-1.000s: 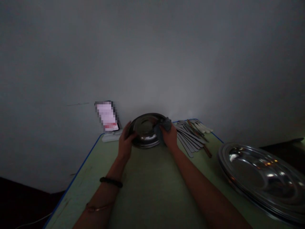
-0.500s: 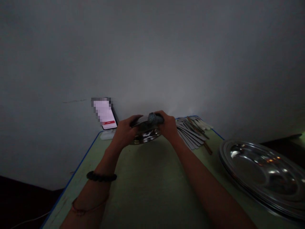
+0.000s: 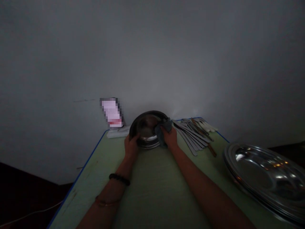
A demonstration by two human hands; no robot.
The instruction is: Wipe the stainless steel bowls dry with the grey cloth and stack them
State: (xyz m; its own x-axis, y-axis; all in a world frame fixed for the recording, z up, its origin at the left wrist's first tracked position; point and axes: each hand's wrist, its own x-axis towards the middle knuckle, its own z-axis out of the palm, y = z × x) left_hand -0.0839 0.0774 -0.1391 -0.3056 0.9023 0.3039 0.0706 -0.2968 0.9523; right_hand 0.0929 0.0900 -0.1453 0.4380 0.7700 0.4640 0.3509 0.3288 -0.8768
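A round steel plate (image 3: 145, 125) stands tilted on its near edge at the far middle of the green table (image 3: 152, 187), its inside facing me. My left hand (image 3: 132, 147) grips the plate's lower left rim. My right hand (image 3: 169, 137) presses a grey cloth (image 3: 162, 128) against the plate's right inner side. A dark bead bracelet sits on my left wrist.
A pile of flat cutlery (image 3: 194, 133) lies to the right of the plate. A stack of large steel trays (image 3: 264, 175) fills the table's right side. A phone with a lit screen (image 3: 111, 113) leans on the wall at the far left, over a white block (image 3: 118, 133).
Half a second ago both hands held the plate nearly flat with the cloth over its top rim. The plate is now tipped up facing me, with the cloth on its right inner side.
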